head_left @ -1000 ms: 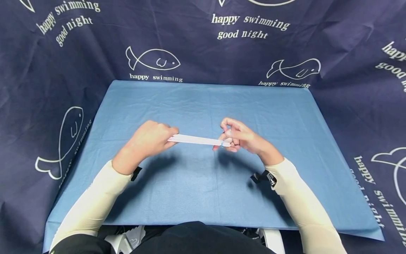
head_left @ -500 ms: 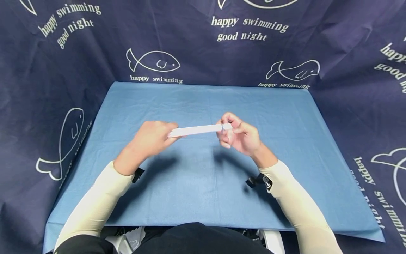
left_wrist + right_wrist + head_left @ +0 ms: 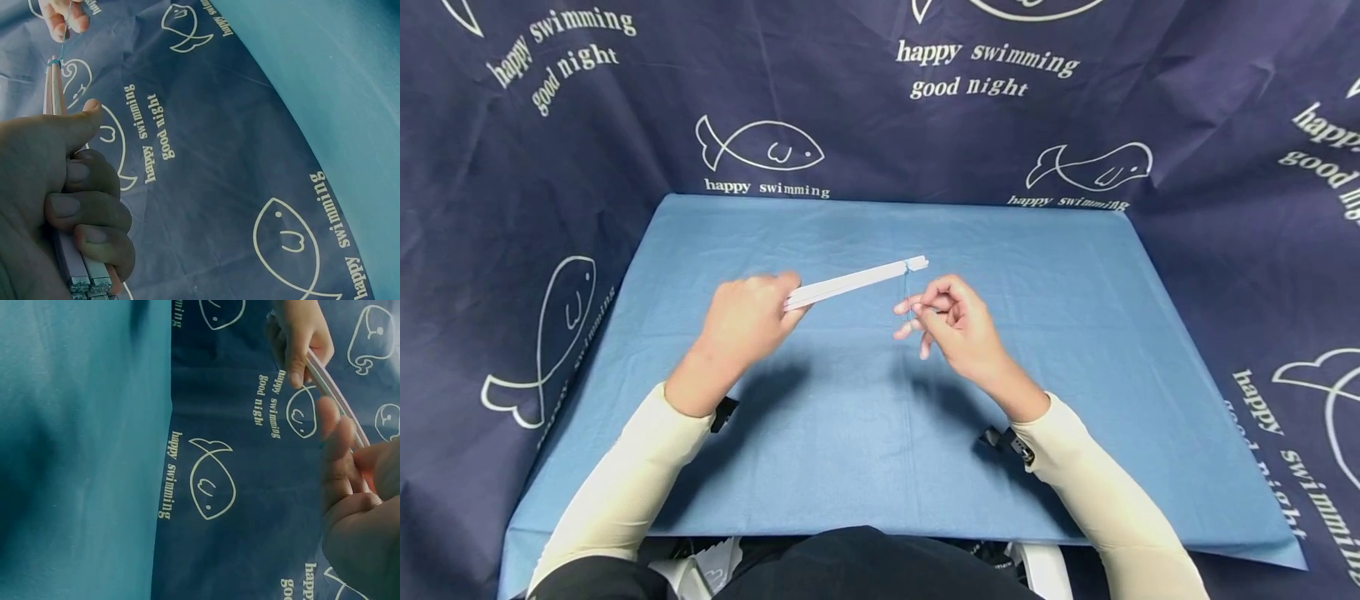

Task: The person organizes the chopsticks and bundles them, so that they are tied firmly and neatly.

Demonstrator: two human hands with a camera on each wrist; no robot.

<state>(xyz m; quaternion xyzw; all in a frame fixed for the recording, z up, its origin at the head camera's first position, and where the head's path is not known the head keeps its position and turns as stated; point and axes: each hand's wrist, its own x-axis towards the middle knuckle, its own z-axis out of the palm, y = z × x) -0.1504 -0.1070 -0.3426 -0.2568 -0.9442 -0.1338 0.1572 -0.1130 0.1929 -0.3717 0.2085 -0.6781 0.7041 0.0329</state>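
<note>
My left hand [image 3: 741, 321] grips one end of a bundle of slim white sticks [image 3: 850, 284], its fingers curled round them. In the left wrist view, the square near ends of several sticks [image 3: 78, 272] show below the little finger. The bundle slants up to the right above the table. Round its far end sits a thin blue rubber band [image 3: 55, 62], stretched away from the sticks towards my right hand [image 3: 958, 327]. That hand holds the loop at its fingers, thumb and forefinger together, slightly nearer to me than the bundle's tip.
A blue cloth covers the table [image 3: 820, 467]. Dark blue curtains [image 3: 880, 133] with white fish drawings and lettering enclose its back and sides. A white chair arm [image 3: 1045, 571] shows at the front edge, beside the person's dark clothing.
The bundle's right end has swung up and away from me, out of my right hand's fingers. My right hand has drawn the blue rubber band out from it. My left hand keeps its grip.
</note>
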